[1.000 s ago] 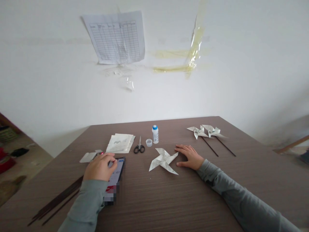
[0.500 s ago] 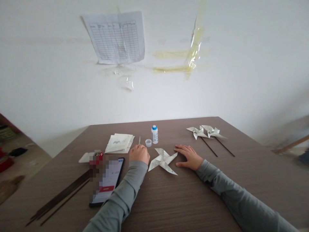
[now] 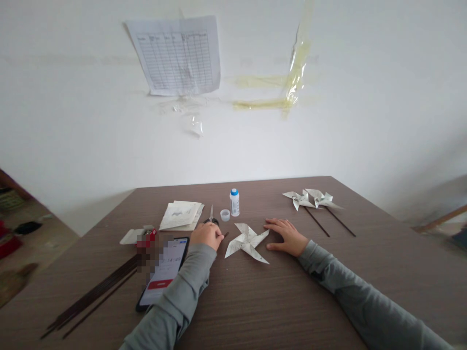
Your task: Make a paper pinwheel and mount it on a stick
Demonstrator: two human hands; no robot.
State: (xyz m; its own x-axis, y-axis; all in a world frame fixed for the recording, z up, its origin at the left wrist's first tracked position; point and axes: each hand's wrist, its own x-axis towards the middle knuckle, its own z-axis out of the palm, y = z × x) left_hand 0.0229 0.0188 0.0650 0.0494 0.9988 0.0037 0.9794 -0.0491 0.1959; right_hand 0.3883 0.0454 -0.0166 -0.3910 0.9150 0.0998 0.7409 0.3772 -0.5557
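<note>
Scissors [image 3: 211,214] lie on the counter [image 3: 255,301] with their blades pointing away from me. My left hand [image 3: 207,236] rests over the handles with the fingers curled in. Only the blades and the top of one handle show past my knuckles, so I cannot tell whether I have a real grip on them. A short dark tip shows just right of that hand; I cannot make out what it is.

My right hand [image 3: 288,236] lies flat and open, palm down, holding nothing, its fingertips just beside the paper pinwheel [image 3: 248,242] that lies between my two hands.

Behind the pinwheel a glue bottle [image 3: 234,202] stands upright, with its cap [image 3: 225,215] off just beside it. Folded papers [image 3: 181,215] lie left of the scissors. A phone [image 3: 164,272] lies face up by my left forearm, with dark sticks [image 3: 91,299] further left. Two finished pinwheels [image 3: 310,198] on sticks lie at the far right.
</note>
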